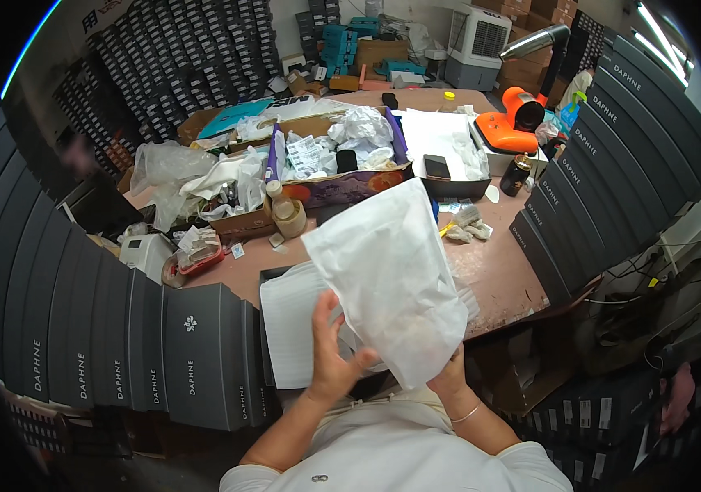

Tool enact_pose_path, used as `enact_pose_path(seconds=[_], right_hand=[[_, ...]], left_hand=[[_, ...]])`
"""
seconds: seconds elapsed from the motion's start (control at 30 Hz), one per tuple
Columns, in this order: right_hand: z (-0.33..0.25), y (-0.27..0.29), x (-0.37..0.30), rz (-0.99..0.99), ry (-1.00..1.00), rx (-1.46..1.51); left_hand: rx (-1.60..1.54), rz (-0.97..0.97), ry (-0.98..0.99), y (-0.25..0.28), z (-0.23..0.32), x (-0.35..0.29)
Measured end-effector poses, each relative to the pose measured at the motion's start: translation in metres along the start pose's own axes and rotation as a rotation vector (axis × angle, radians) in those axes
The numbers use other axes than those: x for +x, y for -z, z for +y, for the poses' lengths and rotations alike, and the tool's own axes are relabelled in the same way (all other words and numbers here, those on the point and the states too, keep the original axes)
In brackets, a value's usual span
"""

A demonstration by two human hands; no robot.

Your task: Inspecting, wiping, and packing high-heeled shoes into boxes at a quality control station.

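Observation:
A white soft pouch with something bulky inside (395, 283) is held up in front of me, tilted, over the near edge of the table. My right hand (449, 373) grips its lower right corner; most of those fingers are hidden behind it. By the pouch's lower left edge is my left hand (335, 354), fingers and thumb spread, holding nothing; whether it touches the pouch is unclear. Below and to the left, a white ribbed foam sheet (289, 328) lies in a dark open box, largely covered by the pouch and my hand.
Dark shoe boxes stand stacked at left (194, 353) and right (592, 172). Across the pink table (514, 287) are a purple-edged carton of crumpled paper (342, 190), a glue bottle (287, 211), gloves (469, 223), a phone (436, 167), a dark jar (516, 176) and an orange machine (506, 131).

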State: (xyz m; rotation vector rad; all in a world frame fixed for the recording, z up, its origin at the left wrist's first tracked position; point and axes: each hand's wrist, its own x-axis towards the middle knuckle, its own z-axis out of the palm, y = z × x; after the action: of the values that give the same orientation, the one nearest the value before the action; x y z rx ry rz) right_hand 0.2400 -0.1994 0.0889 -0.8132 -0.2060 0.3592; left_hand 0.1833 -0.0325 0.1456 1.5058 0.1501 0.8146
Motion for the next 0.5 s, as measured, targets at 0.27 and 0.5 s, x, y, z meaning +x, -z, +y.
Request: enact_pose_path(seconds=[0.27, 0.5], right_hand=[[0.050, 0.032, 0.005, 0.183, 0.549, -0.877], [-0.024, 0.128, 0.055, -0.143, 0.481, -1.878]], left_hand=[[0.338, -0.457, -0.475, -0.038, -0.013, -0.044], [0.029, -0.773, 0.240, -0.038, -0.021, -0.065]])
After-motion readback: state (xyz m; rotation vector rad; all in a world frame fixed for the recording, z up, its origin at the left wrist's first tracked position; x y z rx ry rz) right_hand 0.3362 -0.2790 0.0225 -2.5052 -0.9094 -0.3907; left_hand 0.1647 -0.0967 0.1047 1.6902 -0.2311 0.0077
